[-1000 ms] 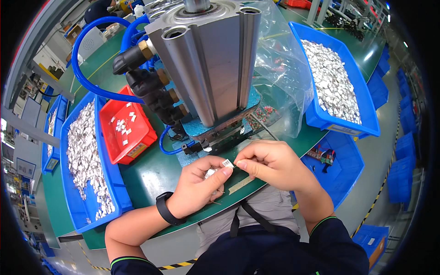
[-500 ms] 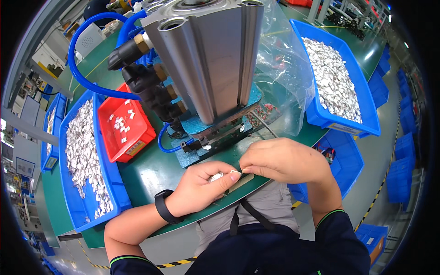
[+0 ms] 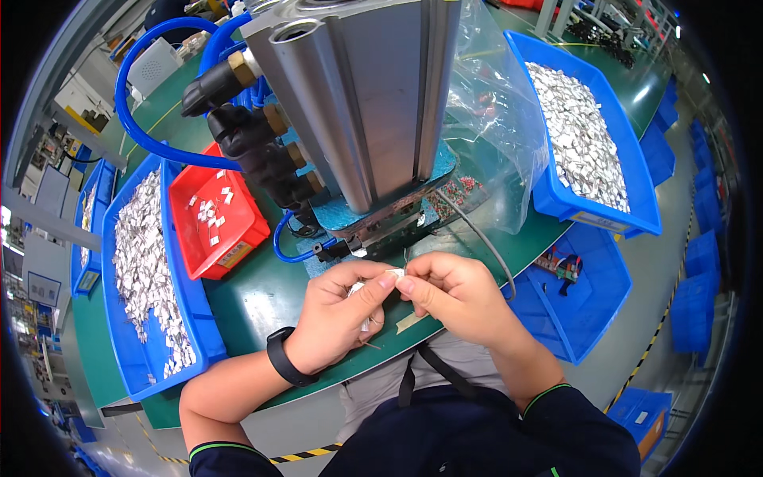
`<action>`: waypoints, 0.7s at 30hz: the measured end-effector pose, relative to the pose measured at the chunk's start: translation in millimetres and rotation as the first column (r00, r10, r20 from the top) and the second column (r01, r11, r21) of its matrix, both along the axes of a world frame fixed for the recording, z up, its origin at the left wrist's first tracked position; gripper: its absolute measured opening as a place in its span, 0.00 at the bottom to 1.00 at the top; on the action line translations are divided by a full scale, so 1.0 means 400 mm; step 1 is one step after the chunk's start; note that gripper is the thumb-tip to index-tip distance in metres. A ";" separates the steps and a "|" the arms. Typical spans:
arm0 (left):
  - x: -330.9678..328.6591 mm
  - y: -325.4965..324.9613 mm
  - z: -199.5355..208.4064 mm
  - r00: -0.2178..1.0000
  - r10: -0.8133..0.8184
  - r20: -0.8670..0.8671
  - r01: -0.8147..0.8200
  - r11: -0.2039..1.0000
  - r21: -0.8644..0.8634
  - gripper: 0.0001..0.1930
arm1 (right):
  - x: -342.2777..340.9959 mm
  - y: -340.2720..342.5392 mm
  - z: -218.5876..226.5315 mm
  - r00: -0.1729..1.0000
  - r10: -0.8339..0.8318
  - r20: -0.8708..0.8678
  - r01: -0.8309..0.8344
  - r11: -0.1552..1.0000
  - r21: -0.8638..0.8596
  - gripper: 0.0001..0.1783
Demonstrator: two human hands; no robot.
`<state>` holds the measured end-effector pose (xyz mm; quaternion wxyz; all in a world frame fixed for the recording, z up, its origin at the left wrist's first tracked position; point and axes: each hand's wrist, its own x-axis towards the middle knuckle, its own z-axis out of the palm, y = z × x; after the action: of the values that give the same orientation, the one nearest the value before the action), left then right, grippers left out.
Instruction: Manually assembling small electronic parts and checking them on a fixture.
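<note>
My left hand [image 3: 335, 312], with a black band at the wrist, is closed around several small white parts [image 3: 366, 324] with thin wire leads. Its thumb and forefinger pinch one small white piece [image 3: 396, 273] at the fingertips. On that same piece close the thumb and fingers of my right hand [image 3: 457, 296], with a thin dark lead sticking up beside them. The hands meet over the green table edge, just in front of a metal pneumatic press [image 3: 389, 119] with a blue base. What lies deeper in the left palm is hidden.
At left stand a red bin [image 3: 253, 237] with a few white parts and a blue bin [image 3: 208, 330] heaped with them. Another full blue bin [image 3: 560, 200] is at right, above a lower blue bin [image 3: 592, 314]. A grey cable [image 3: 486, 238] curves beside my right hand.
Both hands have moved up slightly toward the press. My right hand has shifted left and turned so its fingers point up, uncovering the grey cable and more of the lower blue bin.
</note>
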<state>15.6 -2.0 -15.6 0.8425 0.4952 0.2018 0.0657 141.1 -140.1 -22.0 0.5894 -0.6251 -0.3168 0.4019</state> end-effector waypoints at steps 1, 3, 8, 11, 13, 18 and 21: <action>-0.002 0.000 -0.001 1.000 0.002 -0.002 -0.002 1.000 0.001 0.09 | -0.005 0.005 0.003 1.000 0.002 -0.002 -0.002 1.000 0.001 0.13; 0.000 0.002 -0.008 0.999 0.030 -0.024 -0.031 0.999 -0.035 0.05 | -0.009 0.011 0.011 0.987 -0.041 -0.158 0.055 0.995 0.086 0.12; -0.003 0.003 -0.013 1.000 0.005 -0.010 -0.006 0.999 -0.040 0.05 | -0.009 0.018 -0.018 0.992 -0.082 -0.100 0.096 0.985 0.141 0.10; -0.003 0.001 -0.009 1.000 -0.013 -0.008 0.013 1.000 -0.026 0.06 | -0.008 0.018 -0.016 0.994 -0.105 -0.029 0.109 0.983 0.151 0.10; -0.003 0.001 -0.009 1.000 -0.014 -0.013 0.014 1.000 -0.018 0.08 | -0.010 0.020 -0.007 0.994 -0.106 -0.016 0.107 0.984 0.145 0.09; -0.007 0.001 -0.012 1.000 0.001 0.011 0.000 0.999 -0.040 0.08 | -0.008 0.021 0.006 0.982 -0.087 -0.165 0.108 0.986 0.127 0.10; -0.007 0.001 -0.012 1.000 0.016 0.021 -0.015 0.999 -0.052 0.08 | 0.000 0.030 0.011 0.963 -0.123 -0.240 0.150 0.984 0.100 0.11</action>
<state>13.0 -1.4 -20.2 0.8565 0.4711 0.1981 0.0723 141.0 -127.9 -17.5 0.6844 -0.5584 -0.2248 0.4114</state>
